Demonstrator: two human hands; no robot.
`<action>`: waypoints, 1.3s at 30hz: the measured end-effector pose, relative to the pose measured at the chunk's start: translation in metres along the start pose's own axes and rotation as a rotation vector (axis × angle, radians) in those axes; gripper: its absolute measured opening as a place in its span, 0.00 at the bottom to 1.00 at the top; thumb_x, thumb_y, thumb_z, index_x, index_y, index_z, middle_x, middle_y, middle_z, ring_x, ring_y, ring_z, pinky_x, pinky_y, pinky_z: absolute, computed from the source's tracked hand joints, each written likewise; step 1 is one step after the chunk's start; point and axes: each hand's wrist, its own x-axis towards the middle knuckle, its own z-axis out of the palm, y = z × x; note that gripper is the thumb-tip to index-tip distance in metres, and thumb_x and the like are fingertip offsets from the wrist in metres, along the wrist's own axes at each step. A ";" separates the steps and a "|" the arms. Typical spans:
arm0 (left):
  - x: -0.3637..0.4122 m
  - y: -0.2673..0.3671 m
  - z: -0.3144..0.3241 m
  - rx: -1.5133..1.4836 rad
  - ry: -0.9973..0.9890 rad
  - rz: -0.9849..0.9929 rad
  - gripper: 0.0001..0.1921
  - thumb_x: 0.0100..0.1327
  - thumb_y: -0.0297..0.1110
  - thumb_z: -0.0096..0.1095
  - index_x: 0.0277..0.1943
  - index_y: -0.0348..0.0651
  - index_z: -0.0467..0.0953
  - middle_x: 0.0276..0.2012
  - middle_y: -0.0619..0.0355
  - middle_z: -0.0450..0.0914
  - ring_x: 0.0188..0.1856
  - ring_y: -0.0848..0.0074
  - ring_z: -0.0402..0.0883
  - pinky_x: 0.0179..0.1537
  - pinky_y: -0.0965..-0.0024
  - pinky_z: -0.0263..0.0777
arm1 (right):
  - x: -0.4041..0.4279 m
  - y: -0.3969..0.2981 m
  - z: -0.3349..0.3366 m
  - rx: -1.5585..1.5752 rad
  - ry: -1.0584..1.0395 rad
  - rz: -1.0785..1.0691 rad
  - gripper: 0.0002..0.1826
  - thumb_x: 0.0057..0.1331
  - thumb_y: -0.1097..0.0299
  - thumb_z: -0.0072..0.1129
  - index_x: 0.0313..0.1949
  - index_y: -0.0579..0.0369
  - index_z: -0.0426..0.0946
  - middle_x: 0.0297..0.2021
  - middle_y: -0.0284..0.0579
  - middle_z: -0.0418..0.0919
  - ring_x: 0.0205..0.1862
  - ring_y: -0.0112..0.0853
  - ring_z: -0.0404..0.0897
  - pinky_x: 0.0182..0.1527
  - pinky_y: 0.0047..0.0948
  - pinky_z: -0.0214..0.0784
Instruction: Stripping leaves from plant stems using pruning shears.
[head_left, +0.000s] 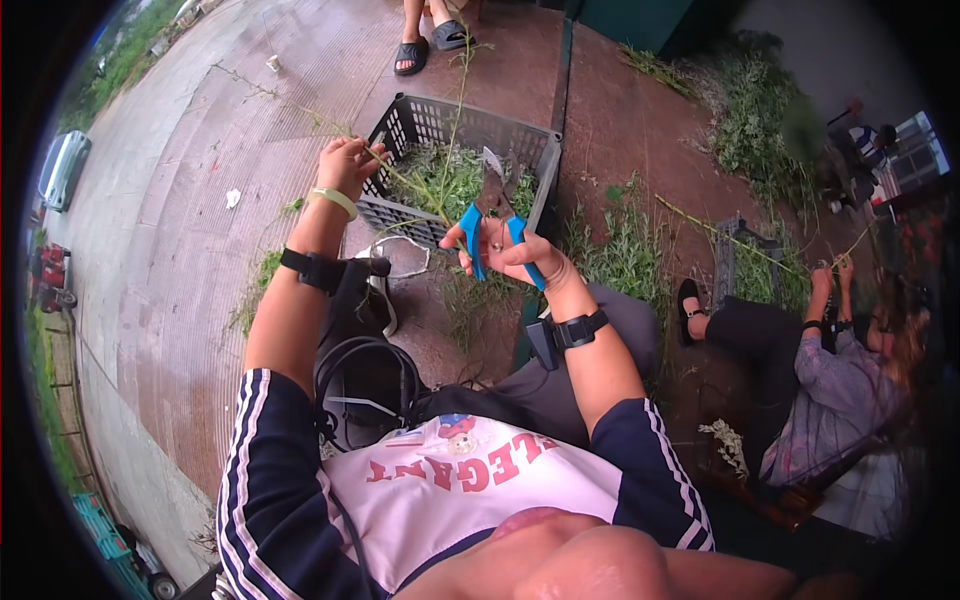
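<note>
My left hand (346, 166), at the near left corner of a black plastic crate (544, 150), pinches a long green plant stem (405, 178) with side shoots. The stem runs down to my right hand (502, 251), whose fingers touch its lower end. Pruning shears (491, 210) with blue handles lie in my right hand, their blades parted and pointing over the crate. Cut green leaves and sprigs (442, 176) lie inside the crate. One thin shoot of the stem rises upright past the far rim.
Leafy stalks (626, 247) lie on the floor right of the crate, and a bigger heap (757, 112) lies farther back. At the right a seated person (847, 390) holds a stem by another crate (739, 262). Beyond my crate are another person's sandaled feet (412, 56).
</note>
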 end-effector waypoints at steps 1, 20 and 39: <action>0.000 -0.002 0.001 0.031 0.008 0.007 0.06 0.61 0.19 0.48 0.30 0.38 0.62 0.31 0.51 0.69 0.38 0.59 0.79 0.41 0.55 0.79 | -0.001 0.001 0.000 0.004 0.022 -0.008 0.37 0.46 0.58 0.61 0.55 0.62 0.65 0.46 0.44 0.72 0.42 0.27 0.74 0.49 0.27 0.65; -0.014 -0.090 0.044 0.242 -0.387 0.316 0.08 0.56 0.16 0.48 0.33 0.42 0.66 0.30 0.65 0.66 0.33 0.84 0.65 0.38 0.80 0.62 | -0.018 0.011 -0.019 -0.846 0.687 -0.207 0.33 0.44 0.63 0.63 0.51 0.57 0.65 0.39 0.38 0.57 0.44 0.27 0.62 0.50 0.25 0.55; -0.046 -0.107 0.062 -0.603 -1.040 -0.532 0.20 0.69 0.45 0.42 0.57 0.42 0.62 0.53 0.50 0.72 0.43 0.71 0.76 0.45 0.70 0.72 | -0.016 0.010 -0.004 -0.169 0.193 -0.147 0.39 0.47 0.64 0.58 0.60 0.56 0.57 0.46 0.41 0.70 0.50 0.30 0.69 0.56 0.32 0.58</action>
